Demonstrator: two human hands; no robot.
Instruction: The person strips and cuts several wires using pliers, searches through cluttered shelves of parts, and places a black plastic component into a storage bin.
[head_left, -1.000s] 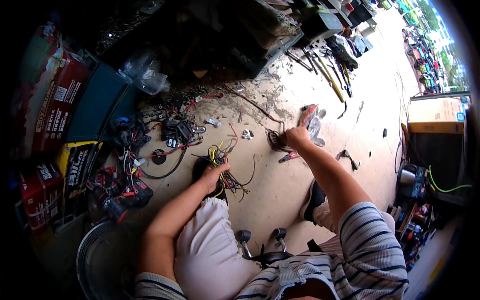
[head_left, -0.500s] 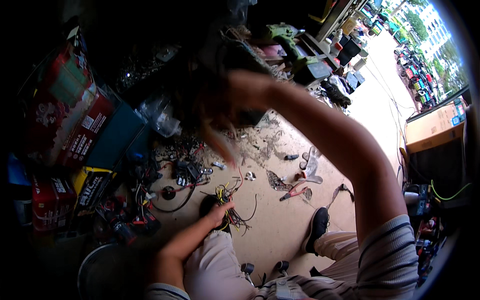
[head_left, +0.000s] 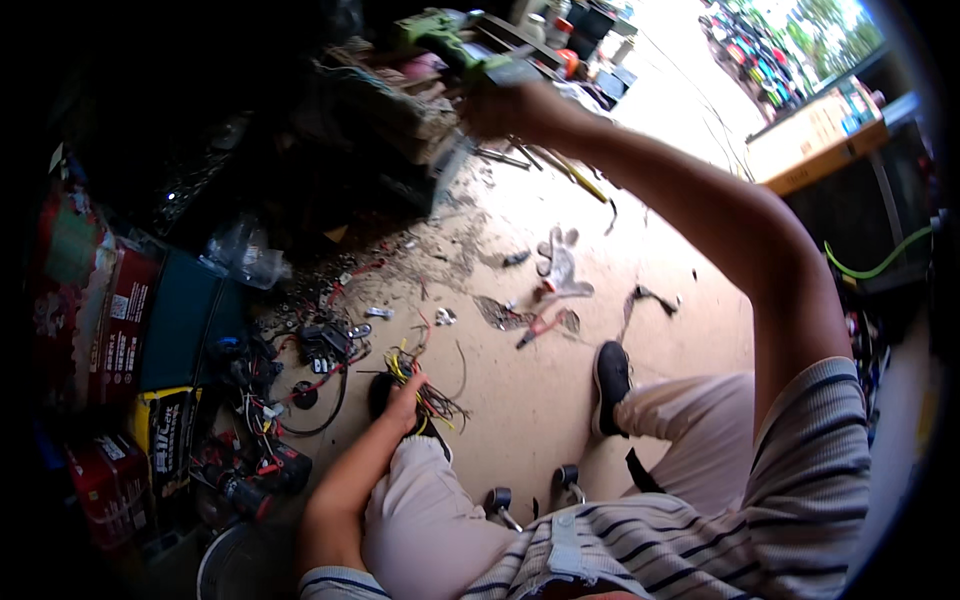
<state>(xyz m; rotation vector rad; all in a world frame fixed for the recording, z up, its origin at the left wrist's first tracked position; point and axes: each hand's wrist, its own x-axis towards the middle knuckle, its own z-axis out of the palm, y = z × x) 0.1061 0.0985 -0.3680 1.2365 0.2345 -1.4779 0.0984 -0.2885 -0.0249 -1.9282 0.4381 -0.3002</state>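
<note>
Right hand (head_left: 505, 105) now raised farther, at 12 o'clock, fist closed round grey tool (head_left: 500, 68); 1 s ago it was down on floor by glove (head_left: 562, 268). Left hand (head_left: 405, 398) unmoved, fingers curled, pressing on wire bundle (head_left: 425, 392) at 7 o'clock. One black shoe (head_left: 611, 374) at 5 o'clock. One red-handled pliers (head_left: 540, 328) beyond. Boxes (head_left: 125, 325) at 9 o'clock, contents hidden.
</note>
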